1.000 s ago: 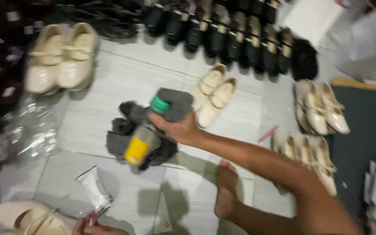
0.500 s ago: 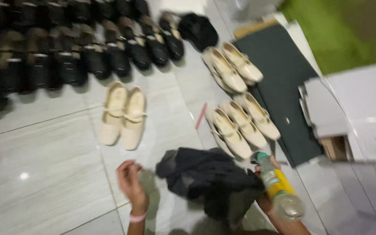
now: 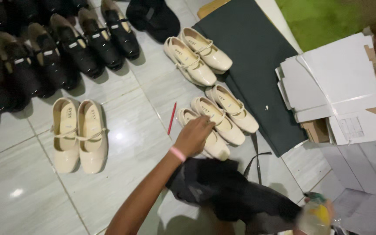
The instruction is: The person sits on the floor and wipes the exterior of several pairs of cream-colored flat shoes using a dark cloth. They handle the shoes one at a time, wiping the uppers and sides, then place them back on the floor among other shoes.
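Seven cream shoes on the tiled floor (image 3: 122,174): a pair (image 3: 80,134) at left, a pair (image 3: 197,55) up top, three in the middle. Row of black shoes (image 3: 57,48) along the top left, count unclear. One red pencil (image 3: 172,118). Left hand (image 3: 193,136), pink band at the wrist, palm down on the nearest cream shoe (image 3: 214,143): glossy, strapped, low heel; fingers spread, not closed. Right hand (image 3: 323,213), blurred at the bottom edge, seemingly around a yellow bottle (image 3: 314,217); grip impossible to tell. Black cloth (image 3: 227,191) between the hands.

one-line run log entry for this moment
left hand: on glossy cream strap shoe | right hand: holds yellow-labelled bottle | crumpled black cloth: on tiled floor
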